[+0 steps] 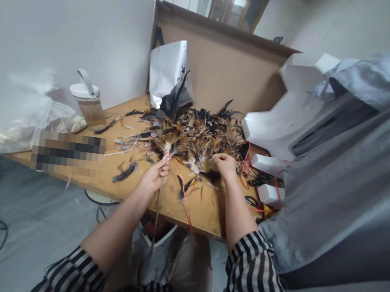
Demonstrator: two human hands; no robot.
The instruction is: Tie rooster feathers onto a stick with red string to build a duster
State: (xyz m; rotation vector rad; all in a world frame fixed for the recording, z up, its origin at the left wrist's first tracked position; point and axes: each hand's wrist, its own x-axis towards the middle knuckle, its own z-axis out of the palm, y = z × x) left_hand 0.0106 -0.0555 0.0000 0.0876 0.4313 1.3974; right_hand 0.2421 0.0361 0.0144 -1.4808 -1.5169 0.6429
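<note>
My left hand (157, 174) is closed around a thin stick (158, 208), just below its top. Brown and black feathers (169, 140) fan out above that fist, bound to the stick with red string, like a feather duster. My right hand (224, 165) is over the table to the right, fingers pinched at the edge of a heap of loose feathers (215, 129); what they hold is too small to make out. A loose red string (186, 200) hangs from near the bound feathers over the table's front edge.
The wooden table (132, 185) has a cardboard panel (234, 65) behind it. A silver bag (167, 66), a lidded jug (89, 103) and a plastic bag (51, 120) stand left. Scissors (251, 201) and white foam blocks (269, 194) lie right, beside grey cloth (358, 162).
</note>
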